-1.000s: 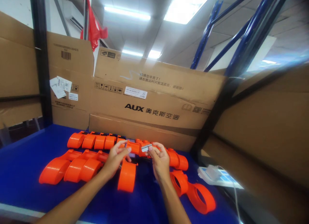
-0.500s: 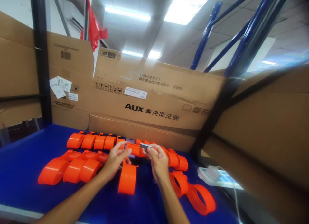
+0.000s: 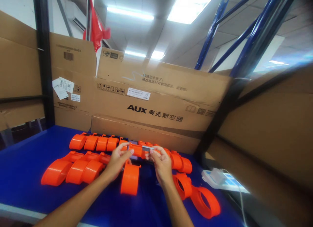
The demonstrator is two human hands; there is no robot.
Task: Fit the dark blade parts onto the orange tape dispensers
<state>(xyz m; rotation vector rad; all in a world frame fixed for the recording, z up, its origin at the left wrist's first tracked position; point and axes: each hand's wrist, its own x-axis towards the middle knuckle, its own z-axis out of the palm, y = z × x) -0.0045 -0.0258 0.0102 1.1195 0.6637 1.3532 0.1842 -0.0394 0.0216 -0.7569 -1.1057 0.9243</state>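
Orange part and small grey piece sit mid-table: left hand pinches the first, right hand the second. Roughly a dozen orange housings lie in two rows on the blue table. Behind, a carton reads "AUX".

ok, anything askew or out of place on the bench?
Mostly tidy: orange parts lie in rows on the blue bench. One part stands alone, out of its row, below the hands; two rings lie loose at right. A white charger sits at the bench's right edge.
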